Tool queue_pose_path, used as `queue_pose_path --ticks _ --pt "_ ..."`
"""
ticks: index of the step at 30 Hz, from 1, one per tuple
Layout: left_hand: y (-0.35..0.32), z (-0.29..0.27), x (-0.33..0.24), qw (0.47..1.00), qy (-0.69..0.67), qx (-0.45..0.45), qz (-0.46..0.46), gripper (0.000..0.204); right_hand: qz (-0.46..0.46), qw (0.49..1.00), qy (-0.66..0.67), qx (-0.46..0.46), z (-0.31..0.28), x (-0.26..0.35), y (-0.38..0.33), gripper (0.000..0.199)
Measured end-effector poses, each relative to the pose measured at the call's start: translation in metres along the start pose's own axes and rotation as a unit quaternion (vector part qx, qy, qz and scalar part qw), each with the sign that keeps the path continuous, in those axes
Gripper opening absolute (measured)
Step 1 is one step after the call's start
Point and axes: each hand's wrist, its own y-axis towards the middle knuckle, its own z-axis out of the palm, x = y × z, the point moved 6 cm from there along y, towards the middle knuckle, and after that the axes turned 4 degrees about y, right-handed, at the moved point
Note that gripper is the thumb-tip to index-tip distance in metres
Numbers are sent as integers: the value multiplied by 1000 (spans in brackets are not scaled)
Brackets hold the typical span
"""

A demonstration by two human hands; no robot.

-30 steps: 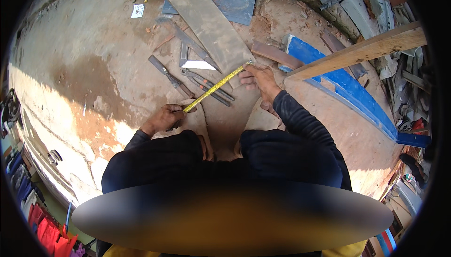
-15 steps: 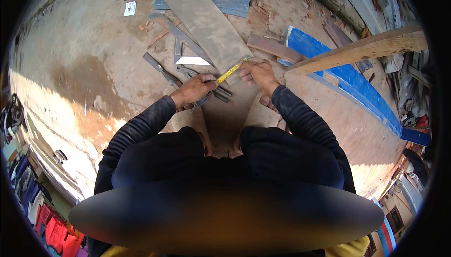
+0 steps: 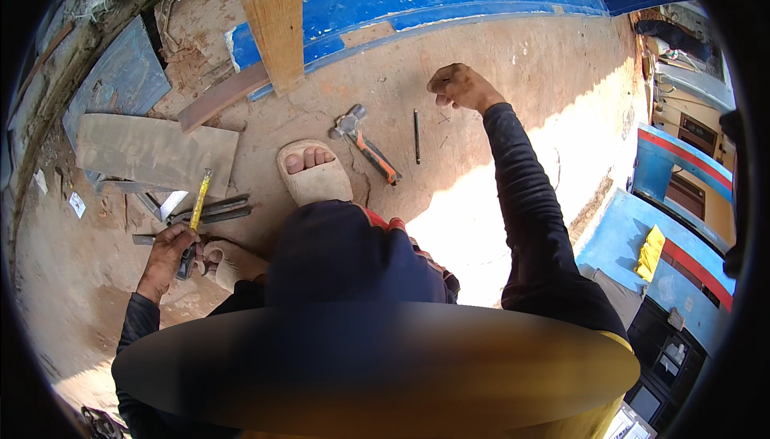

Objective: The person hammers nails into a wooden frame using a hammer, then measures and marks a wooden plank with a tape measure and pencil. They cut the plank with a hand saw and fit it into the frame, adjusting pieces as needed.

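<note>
My left hand (image 3: 166,248) grips a tape measure case low on the left, and its yellow tape (image 3: 200,200) runs up toward a flat grey metal sheet (image 3: 152,150) on the ground. Several dark metal bars (image 3: 212,212) lie right beside that hand. My right hand (image 3: 459,88) is raised over the dirt floor on the right, its fingers curled with nothing visible in them. Close by it lies a thin dark rod (image 3: 416,135). A hammer with an orange handle (image 3: 365,145) lies between the rod and my sandalled foot (image 3: 314,173).
A wooden beam (image 3: 269,14) leans across the top, over a long blue painted plank (image 3: 449,2). A bluish metal plate (image 3: 120,78) rests against the rough wall at the upper left. Blue furniture (image 3: 666,198) and a yellow cloth (image 3: 651,252) stand at the right.
The view has swung to the right. My right hand has left the tape's end and reached out toward the rod and hammer. The left hand stays on the tape measure.
</note>
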Motion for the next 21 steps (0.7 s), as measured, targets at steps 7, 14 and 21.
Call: queue_pose_path --ticks 7,14,21 --pt "17 -2 -7 998 59 -24 15 24 45 969 186 -157 149 -123 -8 44" --pt "55 45 -11 998 -27 -38 45 25 -129 952 230 -154 145 -30 -41 32" --pt "63 48 -4 995 -13 -45 90 27 -283 941 181 36 176 137 -68 35"
